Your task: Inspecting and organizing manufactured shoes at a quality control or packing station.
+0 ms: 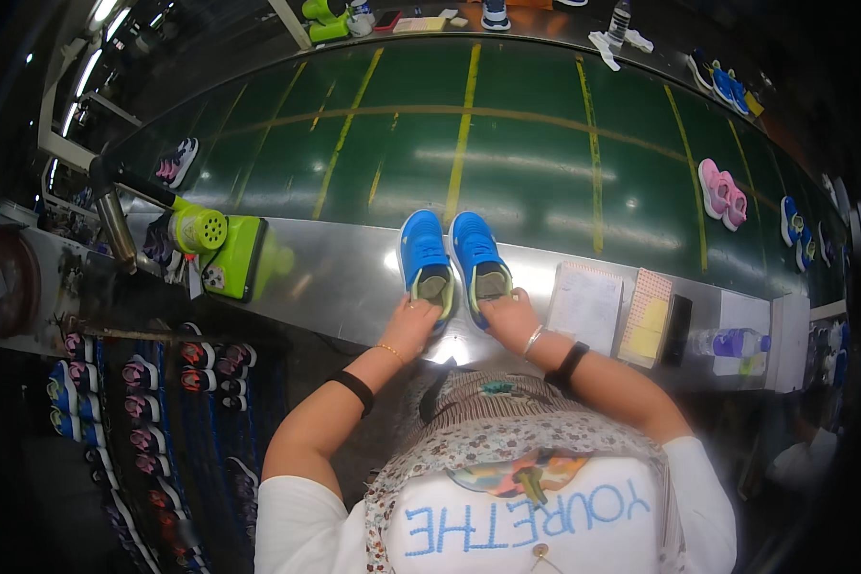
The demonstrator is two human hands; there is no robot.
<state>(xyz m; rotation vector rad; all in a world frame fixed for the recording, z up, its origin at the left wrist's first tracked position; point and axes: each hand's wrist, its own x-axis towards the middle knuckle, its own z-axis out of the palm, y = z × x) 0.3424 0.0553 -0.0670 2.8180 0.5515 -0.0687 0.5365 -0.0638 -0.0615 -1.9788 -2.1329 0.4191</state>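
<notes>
A pair of bright blue shoes lies side by side on the metal ledge, toes pointing away from me and over the green belt. My left hand grips the left blue shoe at its heel, with fingers at the collar opening. At the heel of the right blue shoe, my right hand is closed on the collar, its thumb and fingers partly inside. Pale green lining and dark insoles show in both openings. Some fingertips are hidden by the shoe collars.
Beyond the metal ledge runs a green belt with yellow lines, carrying pink shoes at right. A lime-green machine stands left. Right of my hands lie a notepad and a bottle. Shoe racks stand lower left.
</notes>
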